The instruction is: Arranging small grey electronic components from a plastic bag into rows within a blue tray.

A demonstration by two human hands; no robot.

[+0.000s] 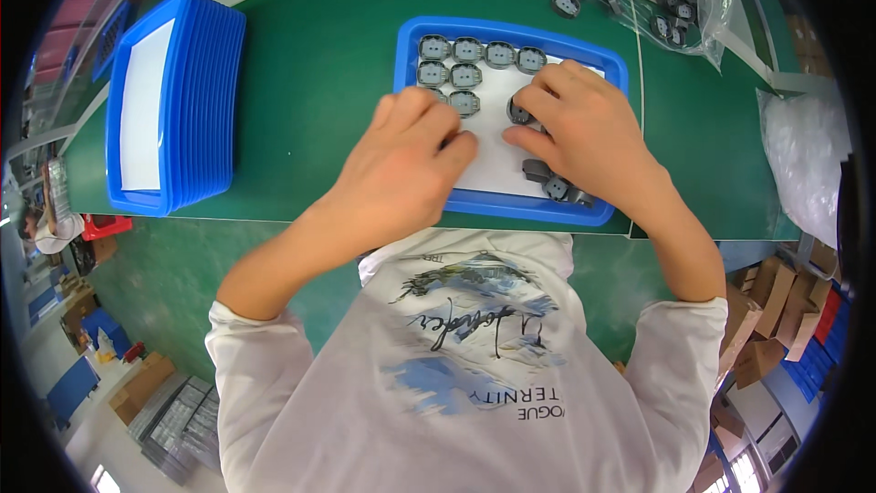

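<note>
A blue tray [511,29] with a white sheet [488,151] in it lies on the green table before me. Small round grey plastic parts [466,49] stand in rows at its far left. Over the tray's left side my left hand [401,160] is closed, fingertips pinched down around a dark part that barely shows. My right hand [589,132] grips another grey plastic part [519,111] between thumb and fingers, above the sheet's right half. Several loose parts [555,187] lie below the right palm, in the tray's near right corner. The right hand hides some of the tray's right side.
A tall stack of blue trays [205,100] stands at the left of the green table [315,64]. At the far right, a clear plastic bag [716,0] spills more grey parts. A bundle of clear plastic [798,160] sits by the right edge; cardboard boxes [776,301] are below it.
</note>
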